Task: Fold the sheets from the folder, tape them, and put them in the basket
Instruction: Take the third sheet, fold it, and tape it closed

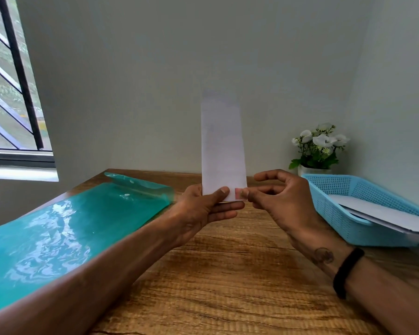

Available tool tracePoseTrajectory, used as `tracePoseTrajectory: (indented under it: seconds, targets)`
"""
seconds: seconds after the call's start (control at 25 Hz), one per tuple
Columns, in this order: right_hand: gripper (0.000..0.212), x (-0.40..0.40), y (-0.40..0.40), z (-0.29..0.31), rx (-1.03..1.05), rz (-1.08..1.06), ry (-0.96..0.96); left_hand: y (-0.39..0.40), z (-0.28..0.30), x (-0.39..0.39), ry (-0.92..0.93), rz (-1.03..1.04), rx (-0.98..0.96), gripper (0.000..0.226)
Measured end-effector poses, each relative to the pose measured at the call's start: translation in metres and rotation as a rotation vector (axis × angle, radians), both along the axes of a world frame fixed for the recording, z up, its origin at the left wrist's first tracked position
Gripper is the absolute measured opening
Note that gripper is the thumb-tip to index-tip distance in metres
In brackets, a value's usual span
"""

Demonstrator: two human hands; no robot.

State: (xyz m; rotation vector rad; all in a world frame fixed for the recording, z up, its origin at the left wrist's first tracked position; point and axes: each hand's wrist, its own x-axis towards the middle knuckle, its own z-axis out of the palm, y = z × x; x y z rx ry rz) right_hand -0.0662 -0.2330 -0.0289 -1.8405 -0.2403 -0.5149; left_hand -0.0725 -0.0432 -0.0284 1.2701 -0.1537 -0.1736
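Holding the narrow folded white paper sheet upright above the wooden worktop, left hand grips its bottom edge; right hand fingers pinch small clear tape at its 5 o'clock corner. Likely light, floppy, creasable; hold near fold. Blue plastic basket at 3 o'clock.

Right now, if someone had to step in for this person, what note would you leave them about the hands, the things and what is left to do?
Left hand: holds the folded sheet upright by its lower end, above the table.
Right hand: its fingertips pinch a small piece of tape at the sheet's lower right corner.
Folder: lies on the table at the left, flap open.
Basket: on the table at the right, already holding white paper.
Done: this sheet is folded.
Left: press the tape down, put the sheet in the basket. Whether more sheets are in the folder cannot be seen.
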Motion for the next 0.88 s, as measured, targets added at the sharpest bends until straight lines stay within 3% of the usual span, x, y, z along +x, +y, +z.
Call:
tracePoseTrajectory:
  seconds: [0.88]
  targets:
    - [0.042,0.0009,0.0045,-0.0088,-0.153,-0.116,-0.217,-0.0012,-0.0067,0.0043,-0.084,-0.046,0.014,0.039]
